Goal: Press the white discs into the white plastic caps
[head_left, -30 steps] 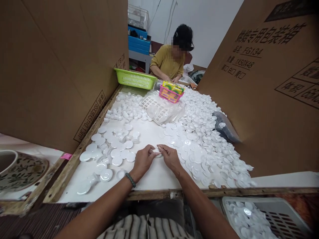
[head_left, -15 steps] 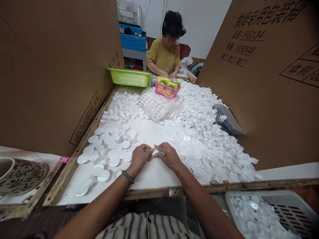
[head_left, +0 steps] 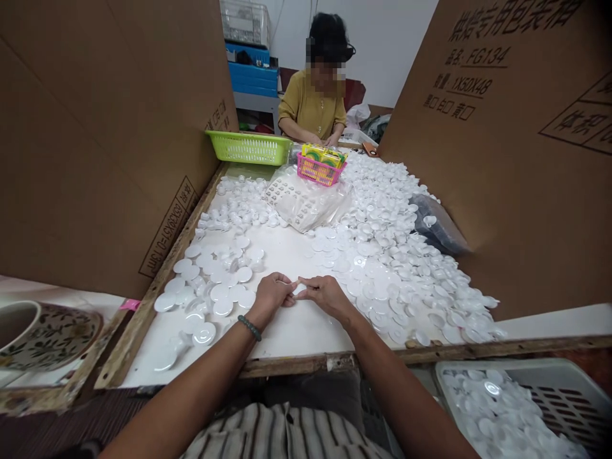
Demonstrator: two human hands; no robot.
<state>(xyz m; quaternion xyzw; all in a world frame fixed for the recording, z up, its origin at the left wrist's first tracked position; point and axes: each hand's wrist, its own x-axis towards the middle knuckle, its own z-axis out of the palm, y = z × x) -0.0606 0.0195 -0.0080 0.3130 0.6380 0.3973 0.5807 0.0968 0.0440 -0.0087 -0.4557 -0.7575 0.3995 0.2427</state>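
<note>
Your left grip (head_left: 272, 294) and right grip (head_left: 329, 296) pinch one small white piece (head_left: 299, 289) together; bare worktop (head_left: 301, 331) separates them from the near wooden edge (head_left: 291, 365).

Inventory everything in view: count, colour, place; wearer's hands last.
Worktable: 1, white, centre
Loose pieces: uncounted, white, across worktable
Held piece: 1, white, front centre
Plastic bag: 1, clear, centre
Small basket: 1, pink, centre
Packets: several, yellow, in small basket
Large basket: 1, green, far left
Bundle: 1, dark, right side
Cardboard panels: 2, brown, both sides
Slotted crate: 1, grey, lower right
Leaf-patterned cup: 1, cream, left
Boxes: uncounted, blue, back left
Co-worker: 1, mustard top, across worktable
Left hand: 1, bare, on held piece
Right hand: 1, bare, on held piece
</note>
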